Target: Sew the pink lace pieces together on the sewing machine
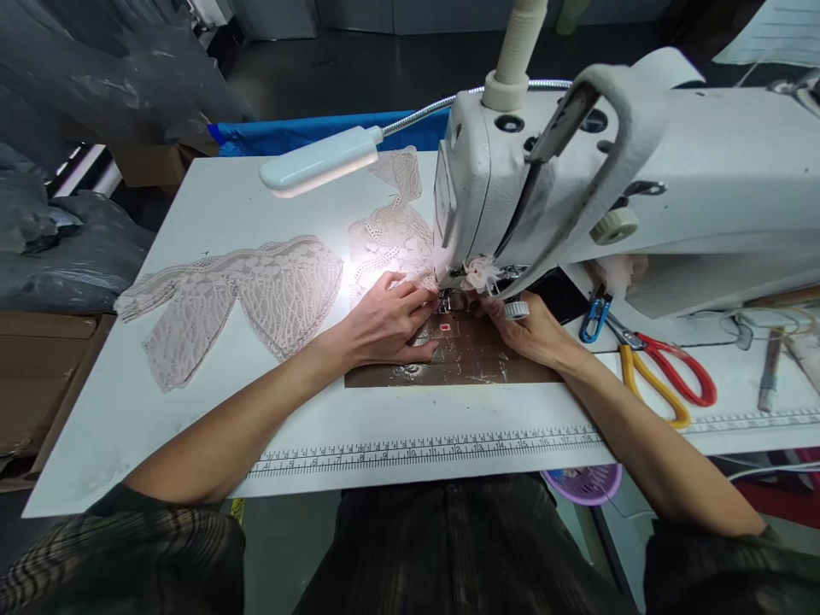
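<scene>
A pale pink lace piece (pixel 390 243) lies under the white sewing machine's head (pixel 471 184), running to the presser foot (pixel 444 301). My left hand (pixel 390 320) rests just left of the foot, fingers stretched over the near edge of the lace and thumb apart on the brown plate (pixel 461 363). On the other side of the foot is my right hand (pixel 529 329), its fingers bent in towards the foot. A knob and the machine head partly cover those fingertips, so what they pinch is hidden.
More lace pieces (pixel 282 290) lie at left on the white table (pixel 224 196). A lamp (pixel 320 162) shines over the lace. Right of my hand are blue thread snips (pixel 595 316) and red-and-yellow scissors (pixel 666 367). A ruler tape (pixel 410 450) runs along the front edge.
</scene>
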A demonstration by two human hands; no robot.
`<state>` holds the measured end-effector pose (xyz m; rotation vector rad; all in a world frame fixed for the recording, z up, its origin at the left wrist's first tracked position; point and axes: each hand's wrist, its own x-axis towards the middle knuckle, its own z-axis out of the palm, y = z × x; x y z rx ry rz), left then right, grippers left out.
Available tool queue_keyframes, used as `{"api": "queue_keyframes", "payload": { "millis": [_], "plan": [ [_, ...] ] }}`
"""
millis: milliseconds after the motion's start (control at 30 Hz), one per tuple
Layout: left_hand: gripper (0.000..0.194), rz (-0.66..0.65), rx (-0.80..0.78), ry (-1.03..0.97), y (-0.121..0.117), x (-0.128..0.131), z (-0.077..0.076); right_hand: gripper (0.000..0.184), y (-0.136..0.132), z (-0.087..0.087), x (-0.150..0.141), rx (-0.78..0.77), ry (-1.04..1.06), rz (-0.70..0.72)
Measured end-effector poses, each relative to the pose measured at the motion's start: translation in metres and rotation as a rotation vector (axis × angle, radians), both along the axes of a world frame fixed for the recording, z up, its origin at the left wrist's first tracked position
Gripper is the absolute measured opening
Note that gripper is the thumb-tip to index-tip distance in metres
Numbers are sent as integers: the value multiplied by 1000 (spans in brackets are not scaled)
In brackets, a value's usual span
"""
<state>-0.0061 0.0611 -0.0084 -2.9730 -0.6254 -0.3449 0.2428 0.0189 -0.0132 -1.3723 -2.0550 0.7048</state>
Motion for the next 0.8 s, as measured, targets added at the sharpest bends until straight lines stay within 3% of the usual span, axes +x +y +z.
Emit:
{"api": "queue_keyframes", "payload": {
  "millis": [100, 267, 367, 567, 700, 800],
  "plan": [
    [47, 30, -4, 3, -2, 1, 1, 37, -9, -1, -4, -25, -58, 45],
    [50, 52, 18, 22, -3, 0, 0, 17, -11, -7, -9, 108, -115, -124],
    [48, 64, 7, -4, -2, -1, -2, 11, -8, -9, -9, 144, -115, -131],
    [41, 94, -92, -81, 4, -3, -3, 11, -11, -9, -9, 154, -153, -141],
    [33, 110, -165, -159, 9, -4, -2, 21, -16, -11, -11, 156, -238, -127],
    [30, 248, -110, -208, 25, -3, -4, 24, -18, -13, -13, 186, -283, -108]
  ]
}}
